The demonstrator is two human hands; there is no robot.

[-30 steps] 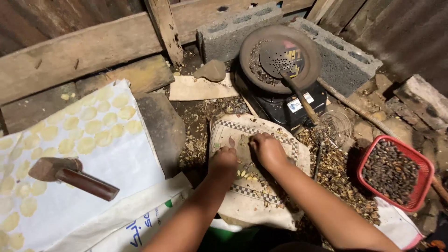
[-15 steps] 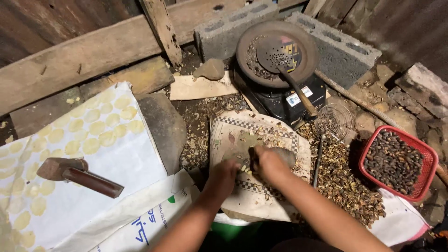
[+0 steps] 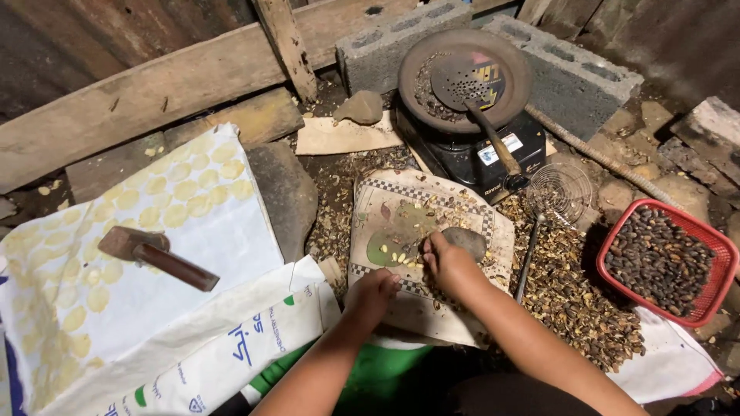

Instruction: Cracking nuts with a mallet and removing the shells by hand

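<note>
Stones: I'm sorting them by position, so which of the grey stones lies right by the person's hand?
The small grey stone on the checkered mat, touching the right hand.

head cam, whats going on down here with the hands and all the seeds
A person crouches over a patterned mat strewn with pale kernels. The right hand touches a grey stone on the mat; the left hand is curled at the mat's near edge. A red basket of dark seeds sits right, a hammer left.
</note>
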